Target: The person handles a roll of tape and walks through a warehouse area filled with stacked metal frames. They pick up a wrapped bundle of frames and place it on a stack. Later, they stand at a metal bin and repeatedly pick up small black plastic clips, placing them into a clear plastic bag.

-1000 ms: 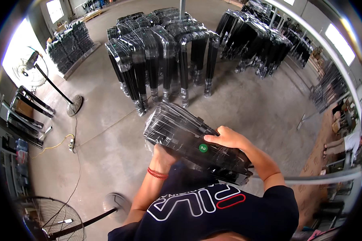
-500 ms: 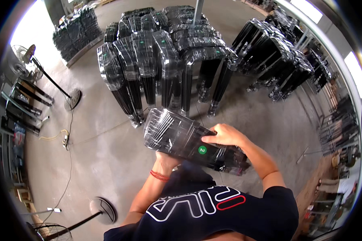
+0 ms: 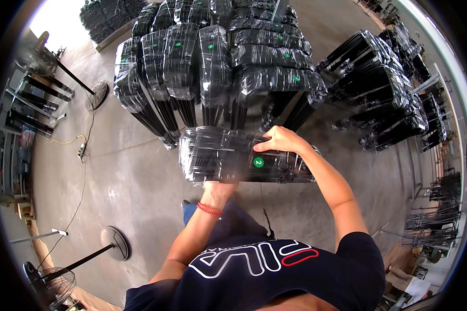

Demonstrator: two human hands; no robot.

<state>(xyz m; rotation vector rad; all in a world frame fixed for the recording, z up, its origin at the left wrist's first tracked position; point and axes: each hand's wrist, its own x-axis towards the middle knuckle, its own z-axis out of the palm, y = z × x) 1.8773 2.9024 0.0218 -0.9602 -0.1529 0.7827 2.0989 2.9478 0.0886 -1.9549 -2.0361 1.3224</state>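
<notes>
A bundle of black frame-like parts wrapped in clear film [image 3: 213, 153], marked with a round green sticker, is held level across my front at about waist height. My left hand [image 3: 221, 189] bears its near edge from below, the fingers hidden under the bundle. Over the far edge, right of the middle, my right hand [image 3: 281, 141] grips with the thumb lying on the top face. Just beyond stand rows of similar wrapped black bundles [image 3: 213, 67], upright on their legs, several with green stickers. Their lower front parts are partly covered by the held bundle.
More wrapped black frames [image 3: 381, 78] stand at the right, and a dark stack [image 3: 111, 19] sits at the far left. Pedestal fan bases [image 3: 115, 243] and a cable [image 3: 83, 147] are on the floor at left. Dark metal parts [image 3: 433, 217] line the right side.
The held bundle has turned from a slant to nearly level and sits farther forward. The standing bundles appear closer. Both hands keep their hold.
</notes>
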